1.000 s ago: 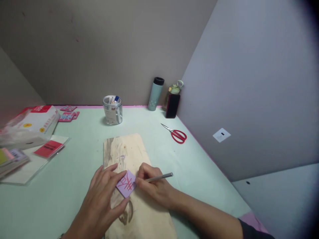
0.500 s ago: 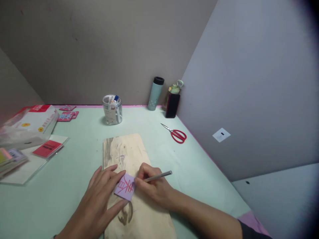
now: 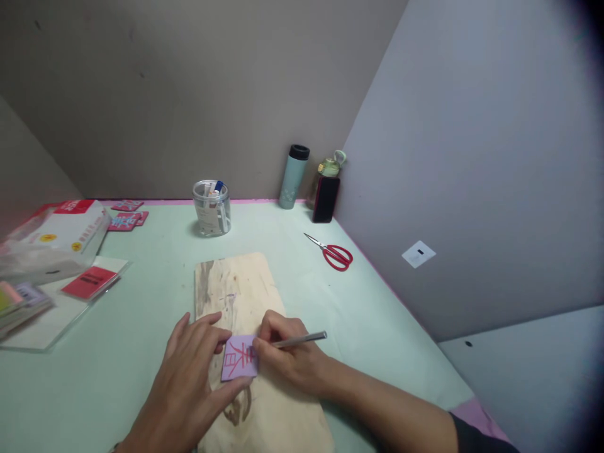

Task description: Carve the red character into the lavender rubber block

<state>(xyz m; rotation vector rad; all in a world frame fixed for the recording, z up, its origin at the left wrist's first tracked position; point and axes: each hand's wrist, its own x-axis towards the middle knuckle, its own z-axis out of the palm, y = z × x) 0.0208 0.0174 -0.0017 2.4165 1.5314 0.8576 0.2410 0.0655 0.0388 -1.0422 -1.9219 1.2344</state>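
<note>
Lying along the far left edge of the pale green table (image 3: 141,302) are a white and red packet (image 3: 61,236), a red card in a clear sleeve (image 3: 89,283) and, nearest the edge, a stack of coloured pads (image 3: 19,299). Farther back, a few pink tiles (image 3: 127,214) sit by the wall.

Right of these, a clear jar of pens (image 3: 211,207) stands far from the person, and nearer lies a wooden board (image 3: 240,296), long side running away from the viewer. The left hand (image 3: 189,377) rests flat on the board's near left part, fingers (image 3: 207,321) loosely spread — the forefinger and thumb bracket a small purple square (image 3: 240,365) from its far-left and near-left sides, touching its edges and holding it against the wood. The square lies near the middle of the board, a red character marked on its face, between the two hands.

Just right of it, the right hand (image 3: 287,358) has its fingers pressed together in a writing grip around a slim grey tool (image 3: 297,341); the tip meets the square's right edge under the fingertips — the exact contact point is hidden. The tool's free end points right and slightly away.

Farther right, red scissors (image 3: 333,253) lie on the table, and in the far corner stand a teal flask (image 3: 293,177), a dark phone (image 3: 326,199) propped upright and a small bottle (image 3: 330,167) behind it.
</note>
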